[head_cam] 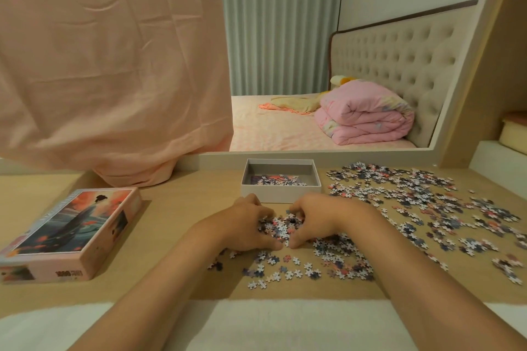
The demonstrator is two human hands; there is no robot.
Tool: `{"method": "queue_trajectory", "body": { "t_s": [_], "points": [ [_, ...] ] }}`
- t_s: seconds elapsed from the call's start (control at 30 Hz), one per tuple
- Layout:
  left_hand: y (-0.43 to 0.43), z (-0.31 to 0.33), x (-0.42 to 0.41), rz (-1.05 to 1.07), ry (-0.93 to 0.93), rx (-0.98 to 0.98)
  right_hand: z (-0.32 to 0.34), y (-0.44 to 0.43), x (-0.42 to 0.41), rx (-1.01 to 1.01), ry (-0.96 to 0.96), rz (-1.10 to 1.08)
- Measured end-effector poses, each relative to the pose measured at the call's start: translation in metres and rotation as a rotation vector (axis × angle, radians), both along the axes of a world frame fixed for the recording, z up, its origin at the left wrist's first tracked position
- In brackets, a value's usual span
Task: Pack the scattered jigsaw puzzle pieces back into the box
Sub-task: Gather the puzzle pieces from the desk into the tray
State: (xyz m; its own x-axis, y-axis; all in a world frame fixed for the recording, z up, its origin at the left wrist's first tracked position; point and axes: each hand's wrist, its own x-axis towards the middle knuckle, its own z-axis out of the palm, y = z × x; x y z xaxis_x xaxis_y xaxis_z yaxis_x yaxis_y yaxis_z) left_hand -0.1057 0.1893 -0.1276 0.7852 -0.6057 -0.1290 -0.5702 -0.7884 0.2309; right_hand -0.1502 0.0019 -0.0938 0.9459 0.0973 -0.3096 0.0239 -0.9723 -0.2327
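From my remote seat I look down on a wooden desk (176,208). I take the box (281,196) as my reference point: it stands open at the far middle of the desk, and a few packed pieces (275,180) lie on its bottom.

Just in front of the box, both hands are down on the desk and face each other. The left hand (251,226) and the right hand (316,222) have their fingers curled inward. Together they close around a small heap (281,229) of puzzle pieces, and the thumbs nearly meet on the side nearest to me. As far as I can see, the heap sits on the desk between the two palms.

Most of the loose pieces (413,202) lie to the right of the box, spread widely over the desk. A smaller group (299,268) lies in front of the box, nearer to me than the hands.

To the left of the box and well apart from it lies the lid (71,231), picture side up. Behind the box on the left hangs a pink cloth (114,65). Behind it on the right I see a bed (271,131) with a folded pink blanket (368,117).
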Motion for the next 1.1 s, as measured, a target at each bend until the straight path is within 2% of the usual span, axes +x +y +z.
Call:
{"method": "queue_trajectory", "body": {
  "t_s": [0.1, 0.37, 0.53, 0.67, 0.8, 0.97, 1.1],
  "points": [
    [-0.010, 0.001, -0.004, -0.051, 0.004, -0.082, -0.002, 0.008, 0.000, 0.063, -0.053, 0.012],
    [-0.011, -0.005, 0.000, 0.010, -0.059, -0.346, -0.009, 0.008, 0.006, 0.219, -0.184, -0.039],
    [-0.012, -0.003, 0.009, 0.083, 0.042, -0.551, -0.013, 0.000, 0.013, 0.475, -0.200, -0.148],
    [-0.018, 0.011, 0.024, 0.085, 0.128, -0.689, -0.005, -0.009, 0.019, 0.623, -0.299, -0.221],
    [-0.028, 0.036, 0.042, 0.085, 0.103, -0.793, 0.009, -0.015, 0.033, 0.773, -0.401, -0.284],
    [-0.032, 0.040, 0.069, 0.114, -0.055, -0.822, 0.018, -0.012, 0.066, 0.727, -0.500, -0.267],
    [-0.029, 0.025, 0.088, 0.123, -0.117, -0.727, 0.011, -0.010, 0.089, 0.591, -0.538, -0.264]
  ]
}}
